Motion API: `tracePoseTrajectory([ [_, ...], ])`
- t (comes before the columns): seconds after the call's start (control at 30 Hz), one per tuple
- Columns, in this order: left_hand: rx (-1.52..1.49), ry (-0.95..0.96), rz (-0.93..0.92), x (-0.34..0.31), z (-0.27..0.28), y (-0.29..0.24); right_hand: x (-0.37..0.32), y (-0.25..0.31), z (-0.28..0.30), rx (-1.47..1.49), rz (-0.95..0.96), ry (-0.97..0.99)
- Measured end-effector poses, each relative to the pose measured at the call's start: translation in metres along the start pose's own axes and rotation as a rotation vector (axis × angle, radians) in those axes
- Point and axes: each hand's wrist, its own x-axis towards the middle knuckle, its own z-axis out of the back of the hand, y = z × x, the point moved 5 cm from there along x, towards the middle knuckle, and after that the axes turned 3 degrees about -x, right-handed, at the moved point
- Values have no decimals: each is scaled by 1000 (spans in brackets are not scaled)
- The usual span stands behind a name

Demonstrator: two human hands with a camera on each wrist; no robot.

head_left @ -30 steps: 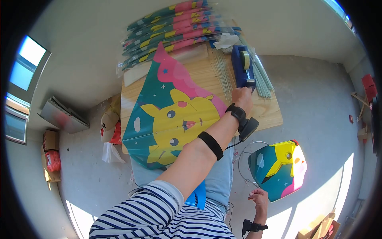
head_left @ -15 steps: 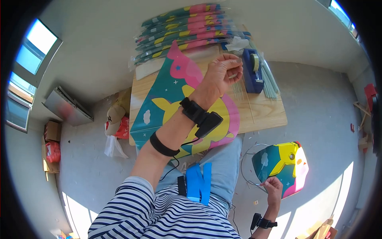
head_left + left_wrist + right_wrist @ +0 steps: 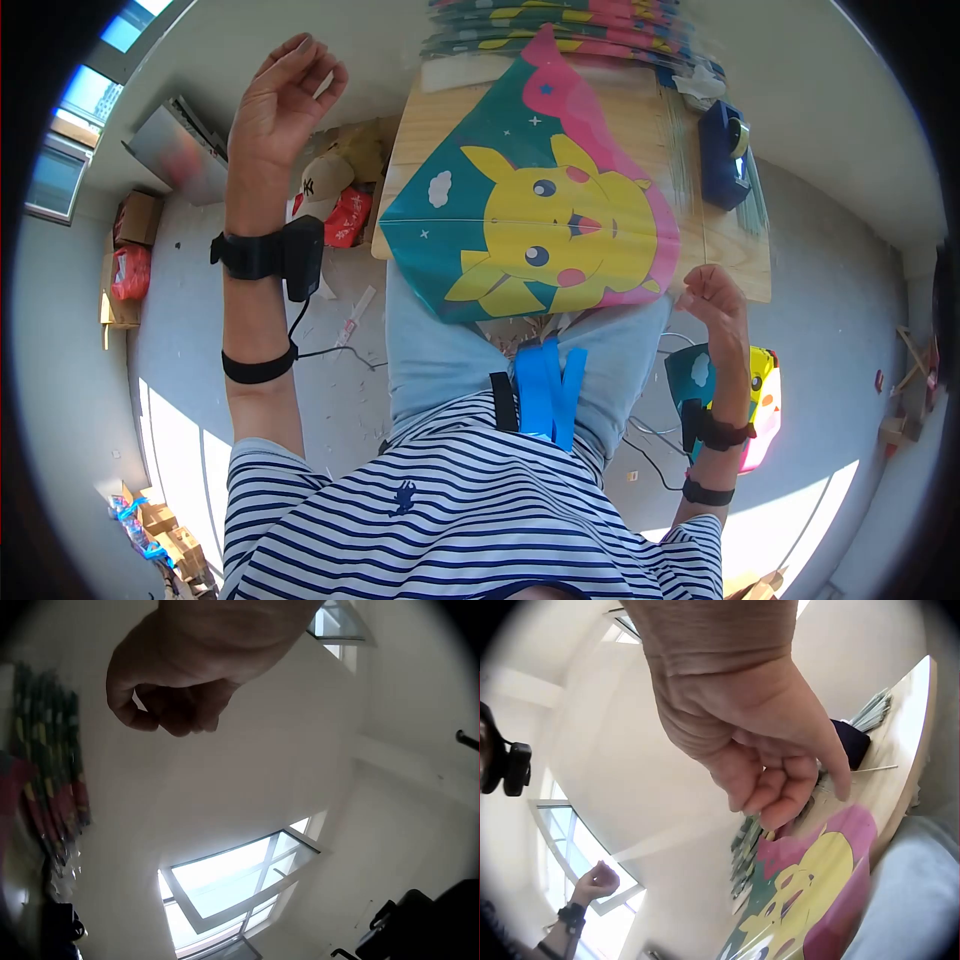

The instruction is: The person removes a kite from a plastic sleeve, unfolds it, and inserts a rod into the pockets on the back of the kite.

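My left hand (image 3: 275, 110) is raised at the far left, away from the table, its thumb and fingertips bent close together. I cannot tell if something thin is between them. In the left wrist view this left hand (image 3: 187, 667) shows dark against the wall. Over the table's near right edge, my right hand (image 3: 750, 750) has loosely curled fingers, the thumb apart, and nothing visible in them. It is nearest the pink edge of a flat kite (image 3: 560, 215) with a yellow cartoon face. A straight rod (image 3: 440, 220) runs along the kite's middle.
Bagged kites (image 3: 560, 40) lie stacked at the table's back. A blue tape dispenser (image 3: 722, 165) stands at the right, beside thin pale rods (image 3: 757, 200). Another colourful kite piece (image 3: 765, 400) is low at the right, partly behind my right forearm. A cap (image 3: 325, 180) is left of the table.
My left hand has left the tape dispenser and swung across to the far left. My right hand has risen from beside the lower kite piece to the table edge. The head view has shifted.
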Motion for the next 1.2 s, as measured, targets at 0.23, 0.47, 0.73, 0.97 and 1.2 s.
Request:
tracePoseTrajectory([
  [0.23, 97, -271, 3, -67, 92, -8, 60, 8, -21, -319, 95, 194],
  [0.47, 48, -490, 81, -99, 140, 47, 99, -2, -28, -279, 37, 265],
  [0.73, 318, -708, 237, -118, 181, 127, 128, -30, -13, -525, -15, 164],
  [0.97, 501, -730, 350, -123, 212, 160, 146, -49, -17, -555, -72, 188],
  [1.2, 524, -735, 328, -123, 208, 162, 153, -54, -20, -570, -87, 200],
])
